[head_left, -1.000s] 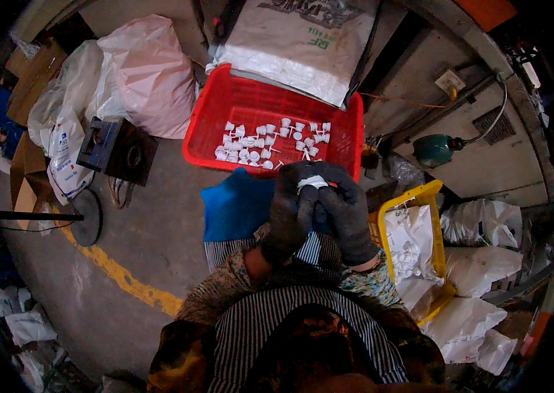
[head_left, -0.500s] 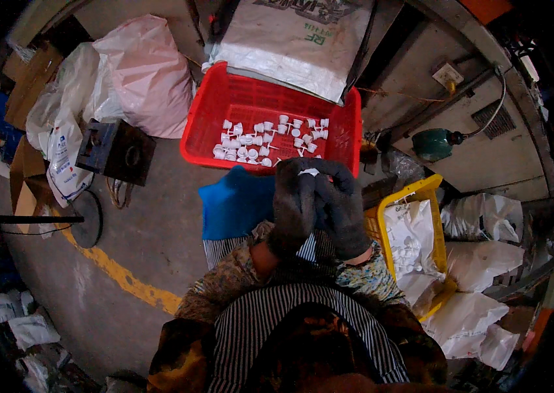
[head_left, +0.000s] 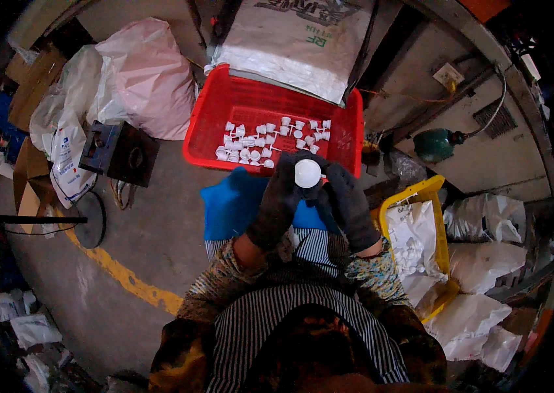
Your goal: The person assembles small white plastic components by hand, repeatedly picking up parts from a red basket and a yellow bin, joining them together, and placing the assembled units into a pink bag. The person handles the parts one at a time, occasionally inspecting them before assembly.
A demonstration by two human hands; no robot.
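Both my hands wear dark gloves and come together just in front of the red crate. Between them sits a small white round plastic part [head_left: 307,173], its round face turned up. My left hand [head_left: 278,200] closes on its left side, and my right hand [head_left: 349,206] grips it from the right. The gloved fingertips beneath the part are partly hidden. Beyond the hands, the red plastic crate [head_left: 193,141] holds several similar white plastic parts [head_left: 245,142] with short stems, lying loose on its bottom.
At the right stands a yellow basket [head_left: 440,245] with white bags and white pieces in it. Filled plastic bags [head_left: 480,265] lie beside it. A pink bag [head_left: 149,78], a dark metal block [head_left: 123,154] and a round stand base [head_left: 90,219] are on the left.
The hands have parted slightly and turned, so the white part's round face now shows upward between them. Before, only a sliver of white was visible.
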